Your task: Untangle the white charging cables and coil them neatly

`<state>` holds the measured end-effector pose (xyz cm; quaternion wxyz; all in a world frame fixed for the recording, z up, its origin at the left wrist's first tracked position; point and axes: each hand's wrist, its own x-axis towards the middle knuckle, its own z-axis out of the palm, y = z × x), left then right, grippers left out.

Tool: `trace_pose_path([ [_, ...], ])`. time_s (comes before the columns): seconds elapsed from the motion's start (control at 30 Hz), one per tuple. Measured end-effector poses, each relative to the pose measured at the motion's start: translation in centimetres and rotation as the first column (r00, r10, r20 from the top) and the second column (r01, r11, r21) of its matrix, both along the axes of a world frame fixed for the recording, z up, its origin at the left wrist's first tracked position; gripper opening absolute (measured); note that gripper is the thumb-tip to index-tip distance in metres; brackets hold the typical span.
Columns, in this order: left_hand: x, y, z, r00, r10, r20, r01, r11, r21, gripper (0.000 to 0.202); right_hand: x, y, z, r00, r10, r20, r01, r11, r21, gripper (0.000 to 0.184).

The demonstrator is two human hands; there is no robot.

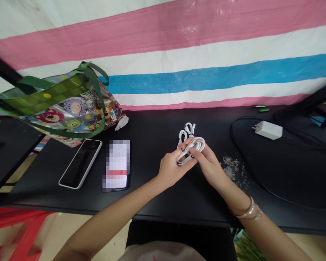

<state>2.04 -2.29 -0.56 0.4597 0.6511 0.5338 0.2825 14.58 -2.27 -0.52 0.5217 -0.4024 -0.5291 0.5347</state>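
Observation:
A coiled white cable (pixel 191 144) is held over the black table (pixel 152 195), near its middle. My left hand (pixel 171 167) grips the lower part of the coil, fingers closed round it. My right hand (pixel 209 164) pinches the coil from the right side, with bracelets on that wrist. The cable's loose ends with plugs stick up behind my fingers.
A white-cased phone (pixel 80 163) lies face up at the left, next to a second phone (pixel 116 165) with its screen lit. A cartoon-printed bag (pixel 62 105) with green handles stands at back left. A white charger (pixel 268 129) lies on a round black mat (pixel 285 170) at the right.

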Motion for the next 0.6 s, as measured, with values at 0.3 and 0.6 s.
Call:
trace_pose_path([
  [0.3, 0.0, -0.02, 0.44, 0.996, 0.006, -0.086, -0.001, 0.998, 0.056, 0.025, -0.35, -0.29, 0.11, 1.0, -0.011, 0.007, 0.011, 0.998, 0.058, 0.03],
  [0.6, -0.21, -0.06, 0.93, 0.965, 0.044, -0.257, 0.005, 0.982, 0.187, 0.022, -0.62, -0.24, -0.66, 0.995, -0.074, 0.069, 0.063, 0.986, 0.155, 0.03],
])
